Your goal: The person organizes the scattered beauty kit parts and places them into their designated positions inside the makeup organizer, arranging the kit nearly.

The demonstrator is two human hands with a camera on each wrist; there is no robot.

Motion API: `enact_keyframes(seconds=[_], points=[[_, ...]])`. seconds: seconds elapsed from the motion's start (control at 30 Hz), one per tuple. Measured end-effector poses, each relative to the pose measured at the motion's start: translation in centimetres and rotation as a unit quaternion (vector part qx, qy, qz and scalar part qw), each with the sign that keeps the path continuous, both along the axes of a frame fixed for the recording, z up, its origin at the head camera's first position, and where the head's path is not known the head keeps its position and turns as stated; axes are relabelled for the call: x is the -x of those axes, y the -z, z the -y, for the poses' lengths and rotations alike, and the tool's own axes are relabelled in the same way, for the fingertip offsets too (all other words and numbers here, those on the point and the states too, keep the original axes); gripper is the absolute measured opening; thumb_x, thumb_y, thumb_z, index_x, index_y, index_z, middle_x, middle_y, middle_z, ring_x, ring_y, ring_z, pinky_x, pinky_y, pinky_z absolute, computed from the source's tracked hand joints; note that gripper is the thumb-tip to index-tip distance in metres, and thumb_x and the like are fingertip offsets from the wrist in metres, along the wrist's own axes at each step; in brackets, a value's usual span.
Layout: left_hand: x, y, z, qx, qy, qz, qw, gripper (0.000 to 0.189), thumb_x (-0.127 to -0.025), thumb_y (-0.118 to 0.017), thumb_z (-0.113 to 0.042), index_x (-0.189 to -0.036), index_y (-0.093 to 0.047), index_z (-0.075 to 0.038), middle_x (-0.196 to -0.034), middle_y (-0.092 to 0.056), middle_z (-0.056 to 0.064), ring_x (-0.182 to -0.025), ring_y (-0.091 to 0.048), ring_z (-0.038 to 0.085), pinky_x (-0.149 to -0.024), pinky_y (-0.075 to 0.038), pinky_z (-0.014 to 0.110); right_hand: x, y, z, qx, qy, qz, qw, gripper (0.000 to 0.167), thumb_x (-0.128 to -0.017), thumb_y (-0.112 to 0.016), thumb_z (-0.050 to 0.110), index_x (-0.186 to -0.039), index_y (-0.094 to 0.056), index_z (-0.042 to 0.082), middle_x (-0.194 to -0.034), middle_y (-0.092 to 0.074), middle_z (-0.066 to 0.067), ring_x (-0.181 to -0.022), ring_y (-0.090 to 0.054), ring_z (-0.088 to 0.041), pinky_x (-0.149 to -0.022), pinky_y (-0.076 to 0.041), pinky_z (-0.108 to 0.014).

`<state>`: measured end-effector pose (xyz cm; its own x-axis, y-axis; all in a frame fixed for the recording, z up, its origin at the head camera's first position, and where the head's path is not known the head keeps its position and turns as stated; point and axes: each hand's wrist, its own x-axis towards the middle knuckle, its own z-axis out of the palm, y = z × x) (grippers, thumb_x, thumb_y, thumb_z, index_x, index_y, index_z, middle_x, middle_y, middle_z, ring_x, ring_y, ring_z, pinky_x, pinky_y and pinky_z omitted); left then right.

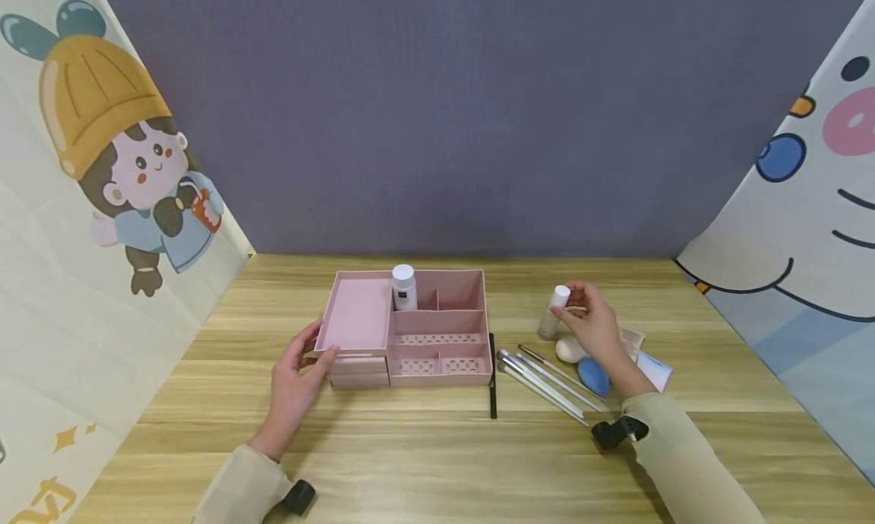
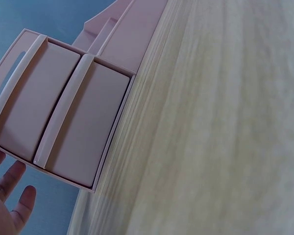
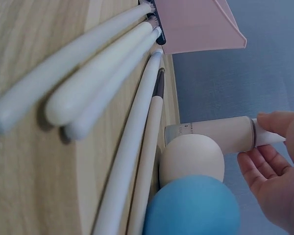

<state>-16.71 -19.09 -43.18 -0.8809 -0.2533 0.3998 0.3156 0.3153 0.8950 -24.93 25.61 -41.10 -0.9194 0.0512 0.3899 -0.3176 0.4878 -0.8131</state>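
A pink cosmetics organizer (image 1: 440, 326) with drawers and open compartments stands on the table. My left hand (image 1: 298, 380) touches its left front corner, thumb on the front edge and fingers along the side. In the left wrist view, the fingers (image 2: 12, 178) lie beside the two drawer fronts (image 2: 83, 117). A white capped bottle (image 1: 405, 288) stands in the organizer's back compartment. To the right, my right hand (image 1: 591, 326) pinches the white cap of a foundation bottle (image 1: 549, 323) between thumb and fingers. The bottle leans slightly; whether its base touches the table I cannot tell.
Several makeup brushes (image 1: 547, 383) lie right of the organizer, with a black pencil-like stick (image 1: 493, 380) along its side. A cream sponge (image 1: 569, 349), a blue sponge (image 1: 593, 377) and a white-and-blue tube (image 1: 654, 370) lie around my right wrist. A grey-blue partition (image 1: 465, 129) rises behind the table.
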Motion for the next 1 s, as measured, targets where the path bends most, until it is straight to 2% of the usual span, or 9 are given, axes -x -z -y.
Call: enact_keyframes(seconds=[0.13,0.57,0.77,1.0], points=[[0.0,0.0,0.0,0.000,0.002,0.002,1.0000,0.050,-0.088,-0.072,-0.001,-0.136,-0.057,0.003,-0.129,-0.062,0.022,-0.099,-0.057,-0.004,-0.077,-0.047,0.014,0.0,-0.2,0.1,-0.007,-0.003,-0.001,1.0000,0.043,-0.088,-0.073,-0.001,-0.125,-0.051,-0.009,-0.108,-0.061,-0.025,-0.097,-0.056,-0.025,-0.074,-0.045,-0.008],[0.3,-0.1,0.3,0.006,0.009,-0.016,0.9998,0.052,-0.088,-0.072,0.001,-0.136,-0.056,0.005,-0.129,-0.061,0.024,-0.100,-0.056,-0.005,-0.077,-0.047,0.013,-0.1,-1.8,0.7,-0.006,-0.016,-0.010,0.9998,0.043,-0.089,-0.073,0.001,-0.125,-0.051,-0.007,-0.108,-0.061,-0.023,-0.093,-0.054,-0.009,-0.075,-0.047,-0.011],[0.4,0.1,0.3,-0.003,0.012,-0.006,0.9999,0.051,-0.088,-0.073,-0.001,-0.136,-0.057,0.003,-0.129,-0.062,0.022,-0.100,-0.056,-0.004,-0.077,-0.047,0.013,-0.1,-2.2,0.8,-0.004,-0.021,-0.010,0.9997,0.041,-0.090,-0.072,0.003,-0.125,-0.052,-0.007,-0.108,-0.062,-0.022,-0.093,-0.054,-0.004,-0.076,-0.048,-0.010],[0.5,0.4,0.4,0.002,0.012,0.001,0.9999,0.051,-0.088,-0.073,-0.002,-0.136,-0.056,0.003,-0.130,-0.061,0.022,-0.100,-0.056,-0.006,-0.077,-0.047,0.014,-0.2,-3.0,1.4,-0.015,-0.030,-0.021,0.9992,0.041,-0.091,-0.073,0.006,-0.125,-0.054,-0.006,-0.109,-0.063,-0.021,-0.094,-0.056,-0.005,-0.077,-0.048,-0.011]])
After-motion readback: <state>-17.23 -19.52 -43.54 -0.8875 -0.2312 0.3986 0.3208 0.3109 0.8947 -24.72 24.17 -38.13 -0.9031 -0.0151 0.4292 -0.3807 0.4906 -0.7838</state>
